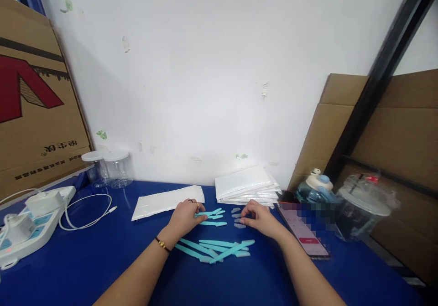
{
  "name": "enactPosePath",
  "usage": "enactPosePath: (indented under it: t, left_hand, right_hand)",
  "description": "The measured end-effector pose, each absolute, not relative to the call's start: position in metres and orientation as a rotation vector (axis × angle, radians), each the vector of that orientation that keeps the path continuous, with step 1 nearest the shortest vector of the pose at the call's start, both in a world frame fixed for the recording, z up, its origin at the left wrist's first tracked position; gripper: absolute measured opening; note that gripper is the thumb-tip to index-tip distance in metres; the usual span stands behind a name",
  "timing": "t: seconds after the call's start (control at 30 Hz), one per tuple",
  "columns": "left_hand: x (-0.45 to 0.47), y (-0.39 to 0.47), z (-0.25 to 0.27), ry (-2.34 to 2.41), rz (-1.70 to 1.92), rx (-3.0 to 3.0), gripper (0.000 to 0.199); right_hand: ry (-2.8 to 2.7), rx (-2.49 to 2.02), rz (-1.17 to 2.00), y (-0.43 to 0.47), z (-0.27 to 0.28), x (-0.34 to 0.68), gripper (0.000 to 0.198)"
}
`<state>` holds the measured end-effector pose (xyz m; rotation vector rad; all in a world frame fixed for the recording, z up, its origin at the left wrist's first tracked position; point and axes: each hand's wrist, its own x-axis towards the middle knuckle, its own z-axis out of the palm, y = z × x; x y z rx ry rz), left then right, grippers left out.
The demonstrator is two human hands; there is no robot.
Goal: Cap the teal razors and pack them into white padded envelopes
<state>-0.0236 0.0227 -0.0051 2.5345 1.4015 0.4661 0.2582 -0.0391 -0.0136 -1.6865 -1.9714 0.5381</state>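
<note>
My left hand [186, 215] is closed around the handle ends of several turquoise eyebrow razors [215, 224], their blade ends pointing right. Part of those handles is hidden under my fingers. My right hand [258, 218] is curled, thumb and fingertips down at a short column of small transparent blade covers [236, 210]; the fingers seem to pinch one cover, partly hidden. Nearer to me, a loose pile of more turquoise razors [226, 251] lies crossed over one another on the blue table [205, 287].
Behind my left hand lies a flat white packet [160, 202]; a stack of white packets [246, 185] is behind my right. A phone [306, 233], a lidded cup in plastic [362, 205] and a duck-like ornament [316, 185] stand right. Left are a power strip [51, 219], a white cable [87, 227] and jars [118, 169].
</note>
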Motion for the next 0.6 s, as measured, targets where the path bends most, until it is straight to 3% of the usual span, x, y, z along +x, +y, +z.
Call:
enactPosePath:
  t: [0.3,0.6]
  left_hand:
    - [-0.002,-0.011,-0.002,0.946,0.287,2.512,0.034]
    - [0.002,-0.002,-0.003,1.082,0.331,2.602,0.02]
  right_hand:
    - [-2.212,-1.646,0.809,-0.057,-0.002,0.258,0.023]
    - [-2.041,-1.541,0.703,-0.044,-0.008,0.246,0.022]
